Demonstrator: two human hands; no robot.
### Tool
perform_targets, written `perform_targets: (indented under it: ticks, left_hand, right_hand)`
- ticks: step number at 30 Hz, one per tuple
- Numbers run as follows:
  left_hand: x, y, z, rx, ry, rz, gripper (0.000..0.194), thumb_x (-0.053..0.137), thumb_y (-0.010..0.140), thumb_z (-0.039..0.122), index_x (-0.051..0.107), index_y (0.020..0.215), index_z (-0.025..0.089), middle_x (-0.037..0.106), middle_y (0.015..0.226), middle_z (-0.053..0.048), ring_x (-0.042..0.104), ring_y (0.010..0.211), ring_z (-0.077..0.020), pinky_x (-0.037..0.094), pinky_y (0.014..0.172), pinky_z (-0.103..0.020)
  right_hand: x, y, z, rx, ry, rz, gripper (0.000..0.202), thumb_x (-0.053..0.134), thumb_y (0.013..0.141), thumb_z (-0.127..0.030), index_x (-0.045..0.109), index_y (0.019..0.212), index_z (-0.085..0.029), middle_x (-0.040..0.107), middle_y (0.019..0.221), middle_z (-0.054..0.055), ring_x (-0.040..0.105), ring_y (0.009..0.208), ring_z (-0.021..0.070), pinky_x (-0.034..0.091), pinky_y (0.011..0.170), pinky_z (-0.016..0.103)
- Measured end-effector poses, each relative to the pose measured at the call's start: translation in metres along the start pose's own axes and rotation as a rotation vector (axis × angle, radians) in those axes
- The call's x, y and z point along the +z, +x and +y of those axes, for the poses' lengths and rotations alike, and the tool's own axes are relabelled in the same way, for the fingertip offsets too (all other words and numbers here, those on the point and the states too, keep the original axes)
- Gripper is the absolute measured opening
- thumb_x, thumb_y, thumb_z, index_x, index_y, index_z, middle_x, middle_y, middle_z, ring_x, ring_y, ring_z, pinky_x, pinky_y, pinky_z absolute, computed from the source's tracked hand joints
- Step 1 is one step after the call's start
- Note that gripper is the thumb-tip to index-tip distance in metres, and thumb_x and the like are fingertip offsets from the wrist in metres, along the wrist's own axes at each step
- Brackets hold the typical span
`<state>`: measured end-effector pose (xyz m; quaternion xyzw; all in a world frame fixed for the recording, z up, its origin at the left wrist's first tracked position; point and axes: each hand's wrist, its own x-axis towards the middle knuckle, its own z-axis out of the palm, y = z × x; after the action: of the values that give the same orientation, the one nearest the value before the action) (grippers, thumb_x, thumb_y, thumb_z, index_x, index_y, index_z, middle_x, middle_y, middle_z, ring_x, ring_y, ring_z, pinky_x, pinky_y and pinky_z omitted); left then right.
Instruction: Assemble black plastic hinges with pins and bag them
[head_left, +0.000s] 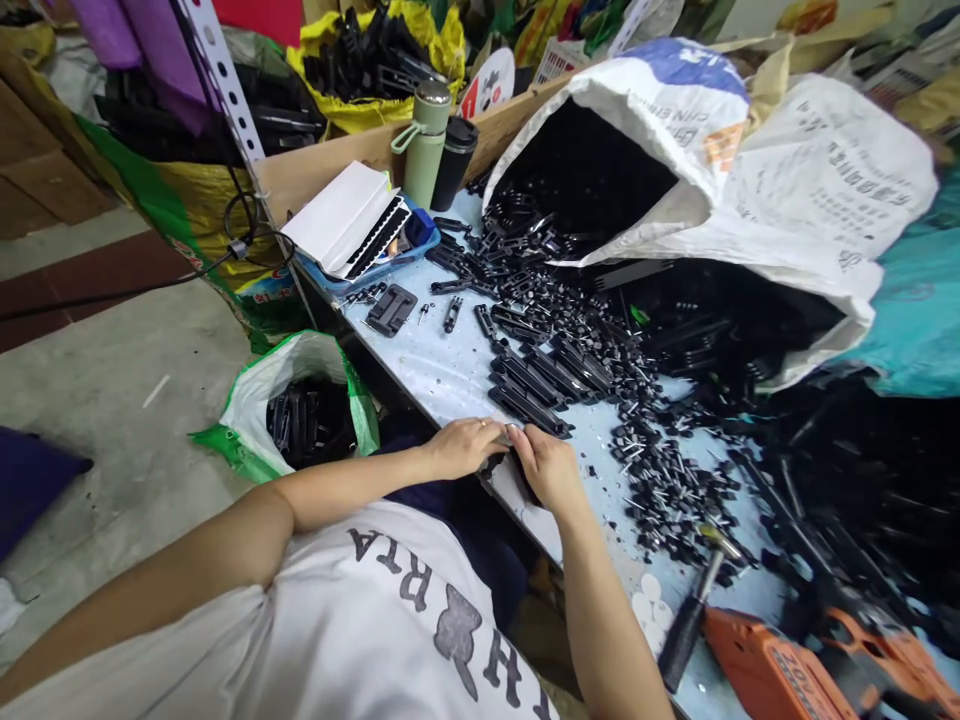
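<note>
My left hand [466,446] and my right hand [547,464] meet at the near edge of the blue-grey table, both closed around a black plastic part [517,472]. Most of that part is hidden by my fingers, so its full shape does not show. Just beyond my hands lies a row of long black plastic pieces [536,385], side by side. Right of them spreads a heap of small black parts with metal pins [667,470].
Two white woven sacks [810,180] spill black parts over the table's far side. A hammer [699,600] and an orange power tool [780,665] lie at the right. Left are a blue basket [375,272], a green bottle [426,150] and a floor sack [259,400] holding black pieces.
</note>
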<state>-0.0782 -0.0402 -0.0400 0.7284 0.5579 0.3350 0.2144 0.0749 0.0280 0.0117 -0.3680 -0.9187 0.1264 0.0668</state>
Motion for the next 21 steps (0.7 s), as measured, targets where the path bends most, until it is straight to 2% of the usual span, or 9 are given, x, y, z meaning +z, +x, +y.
perform_targets:
  ticks: [3,6,9,12,15,19,21]
  left_hand:
    - [0.002,-0.011,0.006,0.035,-0.196,-0.075,0.02,0.044,0.091,0.027,0.052,0.106,0.017,0.063,0.098,-0.007,0.06,0.093,-0.0177,0.046,0.079,-0.027]
    - [0.005,-0.019,0.007,-0.022,-0.166,-0.118,0.022,0.044,0.091,0.03,0.053,0.104,0.015,0.062,0.096,-0.009,0.061,0.09,-0.0195,0.046,0.076,-0.028]
    - [0.005,-0.02,0.008,-0.067,-0.109,-0.145,0.025,0.042,0.092,0.032,0.053,0.105,0.014,0.061,0.098,-0.009,0.061,0.089,-0.0195,0.046,0.075,-0.028]
    - [0.0,-0.018,0.009,-0.053,-0.096,-0.149,0.025,0.041,0.092,0.03,0.052,0.11,0.016,0.06,0.103,-0.008,0.06,0.093,-0.019,0.046,0.079,-0.028]
    - [-0.008,-0.015,0.011,-0.05,-0.063,-0.17,0.024,0.041,0.092,0.029,0.053,0.11,0.017,0.059,0.101,-0.007,0.059,0.092,-0.0187,0.046,0.079,-0.028]
    - [-0.015,-0.014,0.014,-0.075,-0.019,-0.186,0.026,0.04,0.093,0.03,0.053,0.11,0.016,0.059,0.099,-0.007,0.059,0.091,-0.0186,0.046,0.078,-0.028]
    - [-0.015,-0.014,0.015,-0.08,-0.005,-0.192,0.026,0.04,0.092,0.031,0.054,0.11,0.017,0.059,0.098,-0.007,0.06,0.09,-0.0186,0.046,0.078,-0.028]
  right_hand:
    - [-0.009,-0.015,0.01,-0.12,0.109,-0.157,0.044,0.024,0.094,-0.051,0.041,0.07,-0.019,0.05,0.061,0.003,0.047,0.056,0.0141,0.032,0.056,0.025]
    - [-0.012,-0.024,0.014,-0.061,0.114,-0.246,0.038,0.031,0.093,-0.051,0.043,0.074,-0.02,0.052,0.064,0.002,0.049,0.059,0.0147,0.033,0.055,0.025]
    - [-0.011,-0.026,0.014,0.018,0.178,-0.256,0.038,0.036,0.091,-0.053,0.044,0.074,-0.02,0.049,0.06,0.001,0.046,0.054,0.014,0.032,0.052,0.026]
    - [-0.013,-0.025,0.013,0.022,0.282,-0.272,0.034,0.039,0.09,-0.052,0.048,0.085,-0.019,0.053,0.069,0.002,0.048,0.061,0.0142,0.037,0.057,0.026]
    - [-0.014,-0.023,0.013,0.024,0.275,-0.276,0.038,0.039,0.09,-0.053,0.047,0.075,-0.019,0.05,0.065,0.002,0.046,0.059,0.0141,0.037,0.057,0.027]
    - [-0.014,-0.022,0.013,0.025,0.307,-0.263,0.036,0.042,0.089,-0.052,0.051,0.08,-0.018,0.054,0.07,0.004,0.048,0.064,0.0149,0.038,0.058,0.027]
    - [-0.014,-0.023,0.013,0.042,0.305,-0.247,0.039,0.04,0.089,-0.052,0.05,0.074,-0.018,0.053,0.067,0.003,0.047,0.062,0.0145,0.037,0.057,0.027]
